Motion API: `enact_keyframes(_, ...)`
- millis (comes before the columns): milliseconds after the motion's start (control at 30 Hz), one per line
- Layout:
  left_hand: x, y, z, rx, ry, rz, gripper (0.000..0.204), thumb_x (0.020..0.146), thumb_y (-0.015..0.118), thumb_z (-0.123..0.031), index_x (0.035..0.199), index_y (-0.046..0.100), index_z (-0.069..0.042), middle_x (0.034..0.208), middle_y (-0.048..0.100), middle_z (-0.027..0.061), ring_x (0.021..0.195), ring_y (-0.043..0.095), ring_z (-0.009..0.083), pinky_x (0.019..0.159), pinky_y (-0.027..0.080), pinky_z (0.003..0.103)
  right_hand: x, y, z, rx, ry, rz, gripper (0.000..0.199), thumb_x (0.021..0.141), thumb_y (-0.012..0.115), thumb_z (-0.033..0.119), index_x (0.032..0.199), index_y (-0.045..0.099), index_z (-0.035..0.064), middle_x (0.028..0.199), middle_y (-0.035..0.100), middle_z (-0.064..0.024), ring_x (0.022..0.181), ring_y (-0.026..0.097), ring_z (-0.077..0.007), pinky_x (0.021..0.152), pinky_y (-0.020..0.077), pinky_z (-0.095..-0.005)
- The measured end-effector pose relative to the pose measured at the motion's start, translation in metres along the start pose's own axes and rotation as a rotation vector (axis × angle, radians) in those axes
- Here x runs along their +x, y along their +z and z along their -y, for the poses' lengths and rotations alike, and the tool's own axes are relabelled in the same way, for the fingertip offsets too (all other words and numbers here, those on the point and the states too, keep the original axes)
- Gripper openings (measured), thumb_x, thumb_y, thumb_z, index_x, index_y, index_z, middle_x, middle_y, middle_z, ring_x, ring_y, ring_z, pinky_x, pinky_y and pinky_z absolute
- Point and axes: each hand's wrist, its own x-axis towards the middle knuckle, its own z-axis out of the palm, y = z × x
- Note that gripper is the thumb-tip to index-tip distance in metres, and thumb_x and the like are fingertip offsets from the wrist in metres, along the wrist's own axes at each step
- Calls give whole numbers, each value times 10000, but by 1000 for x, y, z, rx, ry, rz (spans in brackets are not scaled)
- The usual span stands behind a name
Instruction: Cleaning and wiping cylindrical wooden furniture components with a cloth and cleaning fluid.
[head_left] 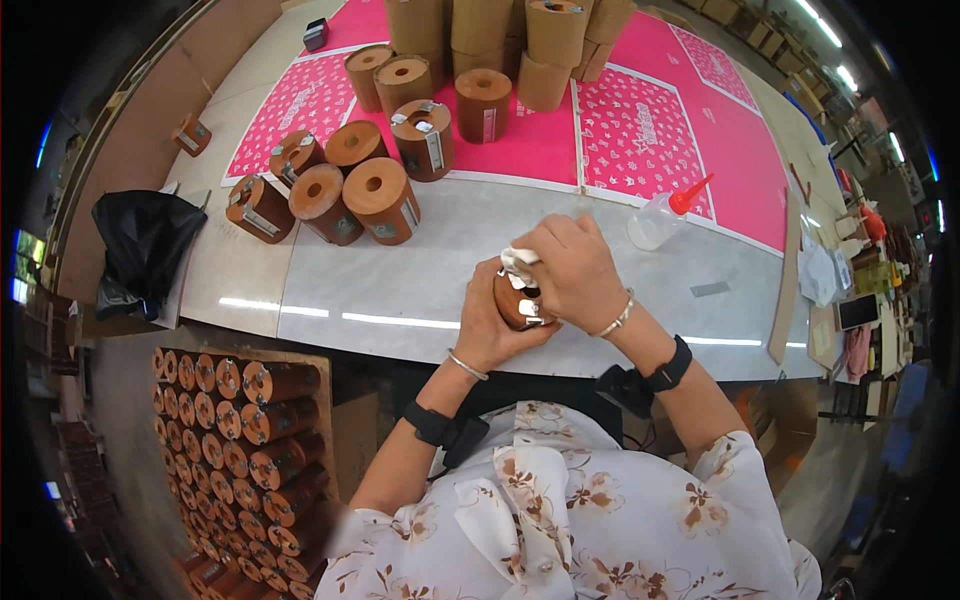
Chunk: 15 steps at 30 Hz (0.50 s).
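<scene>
My left hand (484, 322) is wrapped round a reddish-brown wooden cylinder (508, 304) with a hole in its top, tilted over the table near its front edge. White and shiny patches show on the cylinder's top. Closed on a crumpled white cloth (519, 263), my right hand (580, 268) presses it against the far part of the cylinder's rim. Part of the cylinder is hidden behind my fingers. To the left stand several like cylinders (382, 196), some with silvery strips on their sides and bits of white on top.
A clear squeeze bottle (655, 224) with a red nozzle stands right of my hands. Brown cardboard-coloured tubes (480, 30) are stacked at the back on pink patterned sheets (640, 135). A black plastic bag (145, 245) lies at the left edge. Below left, many cylinders fill a stack (240, 430).
</scene>
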Motion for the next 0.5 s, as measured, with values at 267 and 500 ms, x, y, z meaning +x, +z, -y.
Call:
enact_keyframes(267,-2,17,13,-137,30,-12,818,577,864,-248,1226,419,-22,1141,527,131,1046,539,268,880,453,385,-6,-5,18,-4,-63,40,216,664,651,144,860,569,103,792,528,-61,753,529,-244,702,359,-379)
enact_keyframes(500,2,-1,8,162,180,71,912,590,810,-270,1329,344,-8,1180,542,117,1092,532,241,975,402,386,-38,3,4,-74,71,-52,153,710,623,176,829,550,115,791,525,-63,738,532,-243,697,366,-390)
